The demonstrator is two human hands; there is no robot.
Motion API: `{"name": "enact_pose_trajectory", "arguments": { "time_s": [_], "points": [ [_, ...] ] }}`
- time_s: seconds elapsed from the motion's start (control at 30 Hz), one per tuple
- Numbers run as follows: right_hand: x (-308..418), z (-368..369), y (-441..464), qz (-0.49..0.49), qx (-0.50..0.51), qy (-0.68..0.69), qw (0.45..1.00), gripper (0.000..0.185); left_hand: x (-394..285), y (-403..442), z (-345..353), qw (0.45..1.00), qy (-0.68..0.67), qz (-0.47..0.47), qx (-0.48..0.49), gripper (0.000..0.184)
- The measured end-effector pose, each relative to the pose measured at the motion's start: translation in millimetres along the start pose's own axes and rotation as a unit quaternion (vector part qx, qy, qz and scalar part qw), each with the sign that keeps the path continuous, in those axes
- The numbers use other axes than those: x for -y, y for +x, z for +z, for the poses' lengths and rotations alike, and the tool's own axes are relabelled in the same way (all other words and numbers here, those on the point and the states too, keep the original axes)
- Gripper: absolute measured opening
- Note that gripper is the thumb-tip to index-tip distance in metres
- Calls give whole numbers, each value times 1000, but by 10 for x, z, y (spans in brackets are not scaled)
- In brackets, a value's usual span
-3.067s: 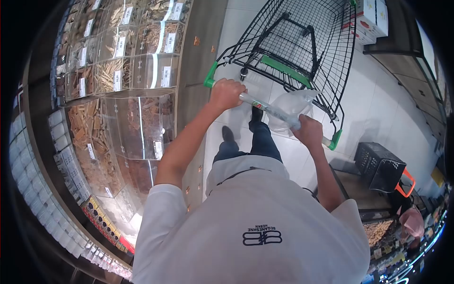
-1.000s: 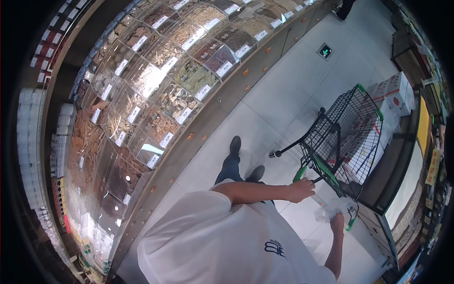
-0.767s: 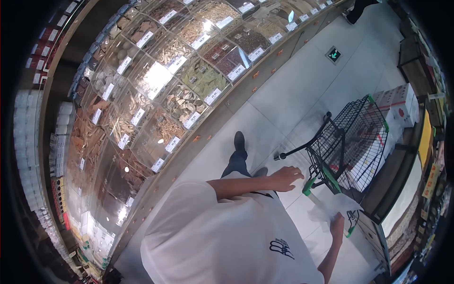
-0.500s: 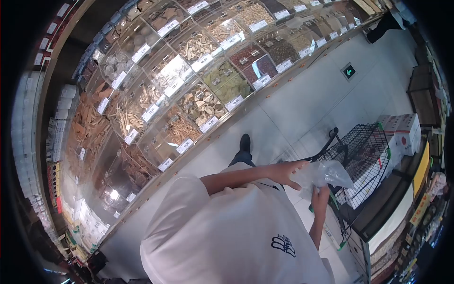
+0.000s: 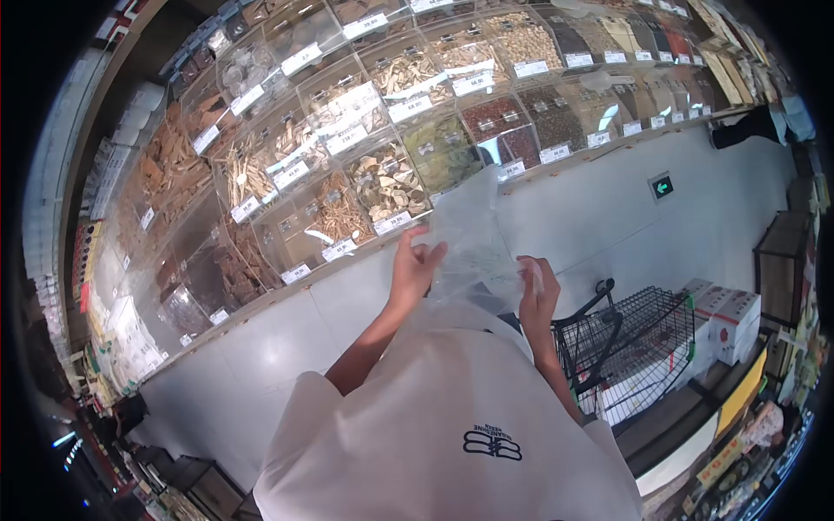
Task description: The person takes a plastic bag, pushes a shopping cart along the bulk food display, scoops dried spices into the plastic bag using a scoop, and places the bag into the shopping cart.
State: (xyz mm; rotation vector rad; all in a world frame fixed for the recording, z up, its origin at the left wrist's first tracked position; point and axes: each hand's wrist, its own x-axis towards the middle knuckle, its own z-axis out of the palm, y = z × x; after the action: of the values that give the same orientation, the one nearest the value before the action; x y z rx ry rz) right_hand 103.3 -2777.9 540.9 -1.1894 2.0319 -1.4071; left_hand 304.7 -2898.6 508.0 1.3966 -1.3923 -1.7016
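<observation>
A clear plastic bag (image 5: pixel 473 247) is stretched out in front of my chest, its far end rising toward the bins. At the bag's left edge, my left hand (image 5: pixel 415 271) has its thumb and bent fingers closed on the film. My right hand (image 5: pixel 537 288) pinches the opposite edge, with thumb and fingers together. Just beyond the bag, a bin of green dried leaves (image 5: pixel 434 154) and a bin of pale dried slices (image 5: pixel 385 184) stand in the display. Part of the bag's near end blends with my white shirt.
Tiered clear bins of dried goods with price labels (image 5: pixel 408 107) run along the far side. A wire shopping cart (image 5: pixel 630 343) stands at my right, near white boxes (image 5: pixel 734 317). A green arrow sign (image 5: pixel 663 187) marks the floor. Another person's dark-clad leg (image 5: pixel 747 128) shows at upper right.
My hands moved leftward from beside the cart to in front of my chest and spread apart. The bunched bag is now drawn out between them. My view turned, shifting the cart lower.
</observation>
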Motion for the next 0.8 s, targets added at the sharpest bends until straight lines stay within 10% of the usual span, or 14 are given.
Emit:
{"name": "enact_pose_trajectory", "arguments": {
  "time_s": [0.13,0.23,0.27,0.37,0.57,0.67,0.73,0.8],
  "points": [
    [196,51,138,-6,97,84,992,25,-292,-546,52,966,-156,181,-94,84],
    [-39,210,186,-25,178,116,977,28,68,-768,85,988,76,75,-109,92],
    [-153,276,201,-19,219,129,967,25,411,-768,74,982,130,77,-114,68],
    [-262,415,178,-70,324,109,937,17,973,-805,-171,866,-401,-275,-118,41],
    [635,249,257,-240,328,196,892,10,-725,-1406,-244,905,-83,173,-380,24],
    [543,668,227,-143,417,201,875,14,-465,-1283,-260,939,106,135,-299,28],
    [-6,1132,-6,-6,468,218,856,21,-98,-1038,-245,977,-67,-123,-160,35],
    [-81,1287,-80,-40,471,223,852,24,401,-1001,-217,992,43,44,-113,37]
  ]
}}
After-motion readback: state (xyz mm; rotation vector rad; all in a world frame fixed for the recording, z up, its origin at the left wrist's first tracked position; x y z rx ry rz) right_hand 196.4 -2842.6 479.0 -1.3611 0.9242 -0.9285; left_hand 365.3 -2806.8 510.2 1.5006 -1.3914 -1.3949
